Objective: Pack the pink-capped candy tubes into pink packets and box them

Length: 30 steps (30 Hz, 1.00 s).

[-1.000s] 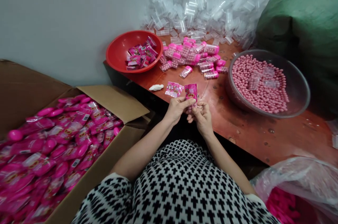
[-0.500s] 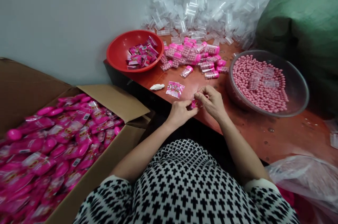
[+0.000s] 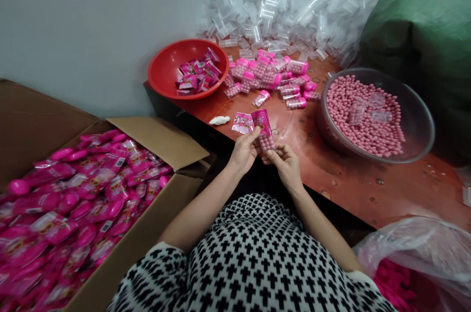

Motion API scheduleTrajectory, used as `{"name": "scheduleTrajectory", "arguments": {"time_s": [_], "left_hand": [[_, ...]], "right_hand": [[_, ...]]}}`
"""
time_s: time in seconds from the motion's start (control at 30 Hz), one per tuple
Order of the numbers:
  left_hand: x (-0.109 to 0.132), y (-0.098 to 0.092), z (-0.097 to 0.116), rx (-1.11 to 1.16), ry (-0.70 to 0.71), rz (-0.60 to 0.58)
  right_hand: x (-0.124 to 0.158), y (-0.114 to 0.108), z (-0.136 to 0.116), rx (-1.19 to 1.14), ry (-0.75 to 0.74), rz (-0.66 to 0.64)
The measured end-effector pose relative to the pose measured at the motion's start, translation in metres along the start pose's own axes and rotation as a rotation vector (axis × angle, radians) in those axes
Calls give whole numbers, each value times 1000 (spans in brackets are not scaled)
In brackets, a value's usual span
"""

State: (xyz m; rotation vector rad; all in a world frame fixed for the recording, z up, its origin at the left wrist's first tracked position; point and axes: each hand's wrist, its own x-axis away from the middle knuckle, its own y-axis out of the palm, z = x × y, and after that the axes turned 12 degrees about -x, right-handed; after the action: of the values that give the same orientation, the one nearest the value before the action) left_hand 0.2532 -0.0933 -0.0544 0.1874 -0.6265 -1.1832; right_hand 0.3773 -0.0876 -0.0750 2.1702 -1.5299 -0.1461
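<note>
Between my two hands is a small pink printed packet, its lower part clear with pink balls showing. Whether the balls are inside it or in a bottle behind it, I cannot tell. My left hand pinches its left side. At the bottom right corner, the thumb and fingers of my right hand are closed on it. A flat pink printed sachet lies on the table just beyond my left hand, beside a white twisted scrap.
Behind are pink-capped bottles of balls and piled clear tubes. A red bowl of sachets stands left, a clear bowl of pink balls right. An open carton of pink packs is lower left, a plastic bag lower right.
Both hands have drawn back slightly toward my body, the right also moving left. The pink packet, mostly covered by my fingers before, is now held up in plain view.
</note>
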Motion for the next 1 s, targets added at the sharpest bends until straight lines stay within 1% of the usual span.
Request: {"name": "scheduleTrajectory", "arguments": {"time_s": [0.17,0.3,0.5,0.57,0.7,0.77,0.8,0.87,0.9,0.97,1.0], "left_hand": [[0,1,2,-26,7,10],[-2,4,1,-18,-21,40],[5,10,-9,-42,-45,62],[7,9,-11,-34,-38,68],[7,7,-11,-49,-47,53],[10,5,-8,-38,-54,37],[15,2,-3,-28,-35,55],[30,-12,10,-7,72,159],[41,-24,20,6,171,250],[67,-53,41,20,417,441],[79,-69,50,21,579,553]], "right_hand": [[-1,2,-2,-85,49,11],[-4,1,2,-208,51,104],[-8,6,0,-217,8,176],[-10,5,-3,-229,27,156],[-17,6,-7,-226,115,59],[-19,12,-8,-215,128,21],[-20,15,-9,-208,129,-6],[-21,23,-11,-187,131,-79],[-22,26,-12,-172,128,-115],[-23,27,-13,-133,116,-162],[-24,26,-13,-113,107,-169]]}}
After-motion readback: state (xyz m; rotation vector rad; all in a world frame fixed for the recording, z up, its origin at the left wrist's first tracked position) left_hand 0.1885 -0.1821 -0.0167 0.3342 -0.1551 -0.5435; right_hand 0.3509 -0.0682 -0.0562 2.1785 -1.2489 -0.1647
